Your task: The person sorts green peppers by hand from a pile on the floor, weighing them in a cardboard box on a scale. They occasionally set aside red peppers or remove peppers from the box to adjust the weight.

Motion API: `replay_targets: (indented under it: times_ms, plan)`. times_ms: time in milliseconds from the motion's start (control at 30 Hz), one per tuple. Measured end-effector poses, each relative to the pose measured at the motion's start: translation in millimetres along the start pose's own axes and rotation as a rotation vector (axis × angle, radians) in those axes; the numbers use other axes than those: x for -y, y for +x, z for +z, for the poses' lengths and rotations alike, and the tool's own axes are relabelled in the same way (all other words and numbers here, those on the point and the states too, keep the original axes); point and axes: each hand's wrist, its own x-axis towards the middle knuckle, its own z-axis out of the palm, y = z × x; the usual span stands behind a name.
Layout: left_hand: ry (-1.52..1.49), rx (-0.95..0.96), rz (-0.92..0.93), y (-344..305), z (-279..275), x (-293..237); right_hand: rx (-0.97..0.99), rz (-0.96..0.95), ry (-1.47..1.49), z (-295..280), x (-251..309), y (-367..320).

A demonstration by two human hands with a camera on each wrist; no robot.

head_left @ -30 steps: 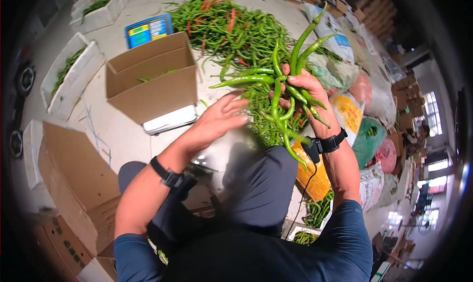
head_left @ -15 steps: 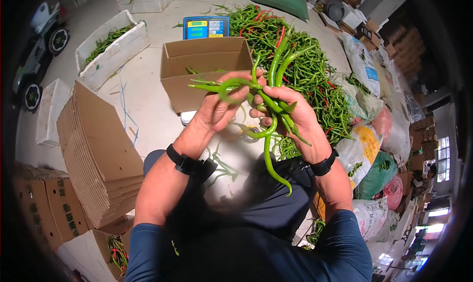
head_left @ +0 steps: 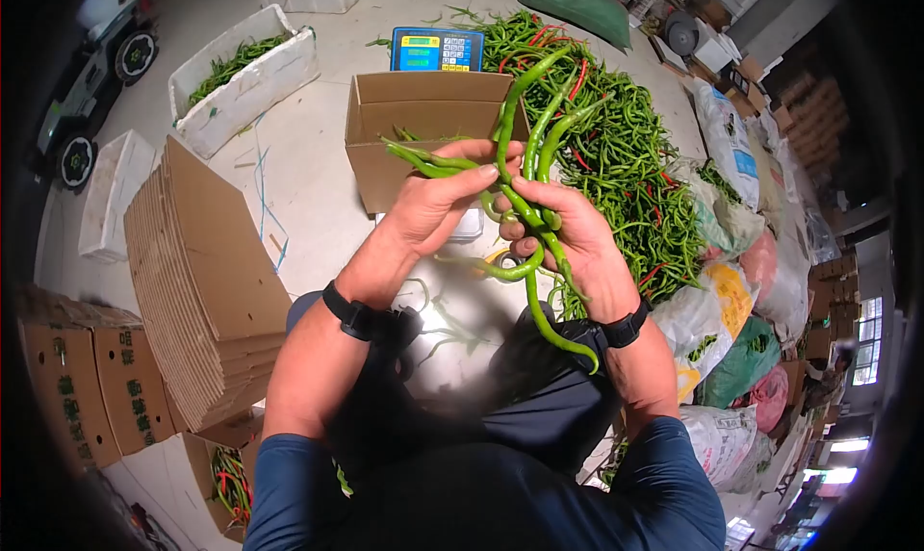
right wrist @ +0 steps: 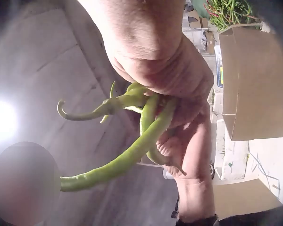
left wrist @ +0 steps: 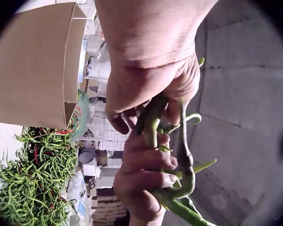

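Observation:
Both hands meet in front of the body over a bunch of long green chili peppers (head_left: 522,205). My right hand (head_left: 577,231) grips the bunch around its middle; several peppers stick up above the fingers and others hang below. With thumb and fingers, my left hand (head_left: 429,209) pinches peppers at the bunch's left side, and a couple of tips poke out past its knuckles. In the left wrist view, the right hand's fingers (left wrist: 151,160) curl round the peppers. A long chili pepper (right wrist: 118,165) dangles under the right hand in the right wrist view.
Behind the hands stands an open cardboard box (head_left: 371,171) with some peppers inside, on a scale with a blue display (head_left: 436,49). A large chili heap (head_left: 630,166) lies to the right, sacks (head_left: 739,358) beyond it. Flattened cartons (head_left: 212,253) and a foam crate (head_left: 241,103) are left.
My left hand, apart from the bunch a second ago, has moved right to it and now pinches peppers. The right hand keeps its grip. The head view has turned left.

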Motion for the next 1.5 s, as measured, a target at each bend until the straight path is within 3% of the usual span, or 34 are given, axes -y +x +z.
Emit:
replay_targets:
  times_ms: [300, 567, 967, 1167, 1300, 1500]
  plan:
    - [-0.017, -0.164, 0.040, 12, -3, 25, 0.001, 0.039, 0.054, -32, -11, 14]
    - [-0.049, -0.158, 0.047, 20, 1, 28, -0.135, -0.002, -0.096, -34, -11, 16]
    - [-0.070, -0.218, 0.033, 33, 3, 42, -0.115, -0.014, -0.203, -64, -5, 16]
    - [-0.203, -0.224, 0.035, 27, -1, 25, 0.054, -0.168, -0.246, -56, 0, 5]
    - [-0.183, -0.232, 0.053, 22, -5, 21, 0.188, -0.151, -0.244, -63, -3, 6]
    - [-0.284, -0.303, 0.095, 23, -10, 12, 0.010, -0.129, -0.172, -71, -9, 10]
